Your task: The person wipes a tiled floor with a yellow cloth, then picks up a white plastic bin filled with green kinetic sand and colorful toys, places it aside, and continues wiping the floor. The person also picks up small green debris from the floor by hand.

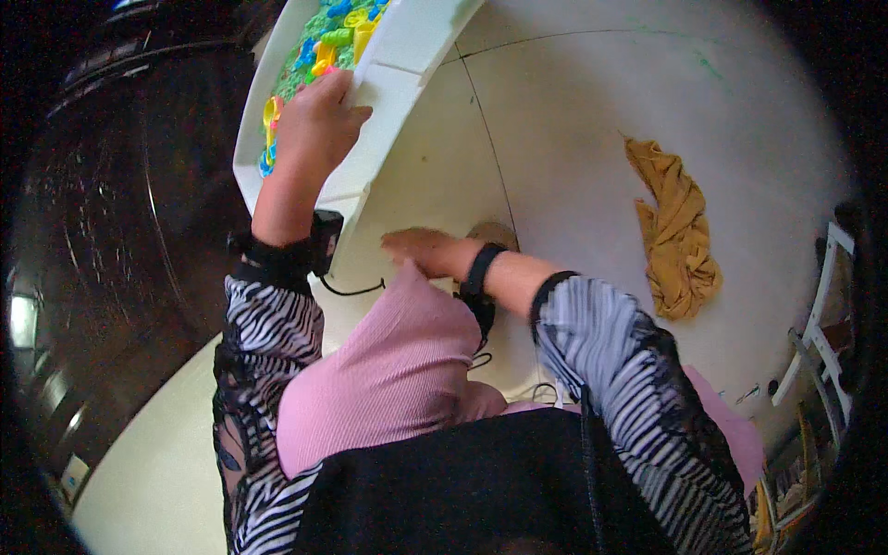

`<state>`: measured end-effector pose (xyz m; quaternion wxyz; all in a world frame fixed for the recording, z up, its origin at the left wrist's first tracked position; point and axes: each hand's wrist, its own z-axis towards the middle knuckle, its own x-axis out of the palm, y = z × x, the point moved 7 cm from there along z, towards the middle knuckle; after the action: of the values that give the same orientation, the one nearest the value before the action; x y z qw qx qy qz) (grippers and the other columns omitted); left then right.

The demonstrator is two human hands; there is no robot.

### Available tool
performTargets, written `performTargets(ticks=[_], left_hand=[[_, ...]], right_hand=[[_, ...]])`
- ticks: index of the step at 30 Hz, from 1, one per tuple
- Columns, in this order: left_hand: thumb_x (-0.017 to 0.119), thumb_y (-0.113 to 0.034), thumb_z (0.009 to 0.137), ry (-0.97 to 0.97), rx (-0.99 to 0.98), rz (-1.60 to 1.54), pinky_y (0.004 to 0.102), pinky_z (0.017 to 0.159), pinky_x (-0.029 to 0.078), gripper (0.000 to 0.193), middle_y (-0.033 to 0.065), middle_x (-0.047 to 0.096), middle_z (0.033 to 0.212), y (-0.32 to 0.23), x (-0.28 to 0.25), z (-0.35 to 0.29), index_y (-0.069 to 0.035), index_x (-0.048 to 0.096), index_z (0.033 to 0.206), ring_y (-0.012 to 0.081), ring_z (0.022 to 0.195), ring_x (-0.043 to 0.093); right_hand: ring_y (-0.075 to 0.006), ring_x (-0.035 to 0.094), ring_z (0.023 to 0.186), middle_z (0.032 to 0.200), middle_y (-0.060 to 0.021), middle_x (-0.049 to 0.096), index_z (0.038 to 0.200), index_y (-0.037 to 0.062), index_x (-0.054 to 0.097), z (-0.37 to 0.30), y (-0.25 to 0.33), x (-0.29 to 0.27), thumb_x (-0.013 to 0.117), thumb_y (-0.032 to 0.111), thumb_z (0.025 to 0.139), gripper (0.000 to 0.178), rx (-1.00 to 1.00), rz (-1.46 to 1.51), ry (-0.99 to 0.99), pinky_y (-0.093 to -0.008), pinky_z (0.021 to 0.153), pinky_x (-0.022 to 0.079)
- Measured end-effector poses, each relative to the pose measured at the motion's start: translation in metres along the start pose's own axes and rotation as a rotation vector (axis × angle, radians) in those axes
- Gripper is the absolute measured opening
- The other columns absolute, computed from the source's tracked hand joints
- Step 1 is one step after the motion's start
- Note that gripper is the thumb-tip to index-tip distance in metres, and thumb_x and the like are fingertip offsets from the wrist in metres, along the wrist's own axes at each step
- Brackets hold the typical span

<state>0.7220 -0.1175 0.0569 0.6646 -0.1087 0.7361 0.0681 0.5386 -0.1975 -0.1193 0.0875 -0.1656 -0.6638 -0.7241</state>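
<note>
My left hand [319, 125] reaches over the near end of a white tray [393, 79]. Its fingers are curled, the thumb sticks out over the rim, and whatever the fingers hold is hidden. Inside the tray lies green loose sand [291, 69], with several small plastic toys in blue, yellow and green, such as a yellow toy [324, 59]. Beside the hand, a yellow toy piece [270, 113] rests along the tray's left wall. My right hand [421, 250] is lower down, just past my pink-clad knee, its slightly blurred fingers stretched leftward and apparently empty.
A crumpled mustard-brown cloth [680, 236] lies on the pale tiled floor [573, 111] to the right. At the far right stands a rack with white bars [814, 314]. A dark glossy surface [129, 231] fills the left side. Black cables [351, 290] hang from my wrist straps.
</note>
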Motion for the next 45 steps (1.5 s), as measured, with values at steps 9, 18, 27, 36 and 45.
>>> performTargets(ticks=[9,18,27,36,45], left_hand=[[0.069,-0.018,0.068,0.030,0.024,0.042,0.0424,0.061,0.047,0.029,0.0133,0.060,0.084,-0.019,-0.004,-0.007,-0.008,0.054,0.091,0.0343,0.075,0.059],[0.068,-0.015,0.067,0.010,0.133,-0.004,0.0434,0.058,0.047,0.029,0.0132,0.059,0.081,-0.048,0.000,-0.011,-0.008,0.051,0.088,0.0352,0.072,0.058],[0.064,-0.014,0.069,0.076,0.129,0.030,0.0462,0.059,0.046,0.026,0.0150,0.057,0.081,-0.034,0.040,-0.013,-0.007,0.047,0.087,0.0373,0.074,0.058],[0.058,-0.011,0.072,0.136,0.146,-0.004,0.0479,0.065,0.045,0.023,0.0187,0.058,0.085,-0.020,0.089,-0.009,-0.005,0.043,0.088,0.0401,0.079,0.056],[0.061,-0.037,0.078,0.249,0.296,0.306,0.0466,0.061,0.047,0.034,0.0183,0.060,0.069,-0.062,0.060,0.011,-0.005,0.054,0.088,0.0378,0.070,0.060]], right_hand=[[-0.0277,0.027,0.131,0.140,-0.0119,0.033,0.130,0.0022,0.040,0.045,-0.014,-0.042,0.057,0.039,0.077,0.066,-0.181,-1.118,-0.020,-0.0395,0.109,0.018],[-0.0301,0.029,0.129,0.138,-0.0160,0.034,0.130,0.0011,0.037,-0.025,0.097,-0.294,0.061,0.030,0.077,0.065,-0.023,-1.271,-0.694,-0.0421,0.108,0.020],[-0.0276,0.021,0.134,0.144,-0.0160,0.024,0.135,-0.0018,0.028,-0.175,0.156,-0.404,0.045,0.045,0.087,0.069,0.550,-1.619,-1.011,-0.0400,0.110,0.013],[-0.0312,0.022,0.133,0.143,-0.0209,0.023,0.135,-0.0091,0.021,-0.279,0.204,-0.356,0.022,0.056,0.092,0.078,-0.462,0.646,-1.156,-0.0409,0.110,0.017],[-0.0322,0.026,0.131,0.138,-0.0220,0.031,0.130,-0.0090,0.030,-0.324,0.236,-0.316,0.021,0.052,0.093,0.072,-0.653,0.801,-1.036,-0.0421,0.109,0.020]])
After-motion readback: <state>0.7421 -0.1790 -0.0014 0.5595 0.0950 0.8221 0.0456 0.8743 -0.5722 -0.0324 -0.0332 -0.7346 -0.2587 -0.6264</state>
